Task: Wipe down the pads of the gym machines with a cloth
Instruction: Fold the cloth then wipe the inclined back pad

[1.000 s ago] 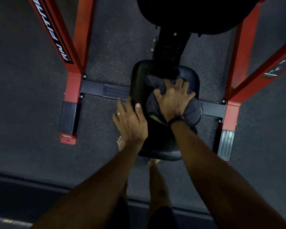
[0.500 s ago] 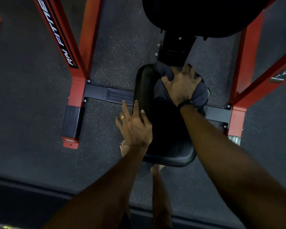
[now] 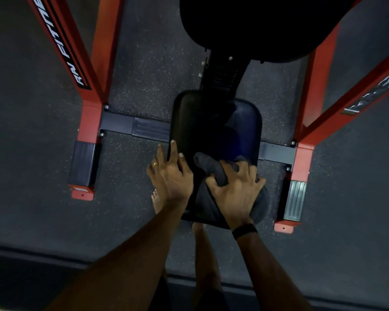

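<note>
- Right hand presses a bunched dark cloth onto the near end of the seat pad, fingers curled into the folds
- Left hand rests flat on the pad's left edge, fingers straight
- Risk, as I judge it: the bunched cloth could skip strips of pad, or slip off the near edge
- Speckled rubber floor, red machine frame, dim light

Quick count: two hands (left, right), one dark cloth, two black pads (seat pad, upper pad), four red frame posts.
</note>
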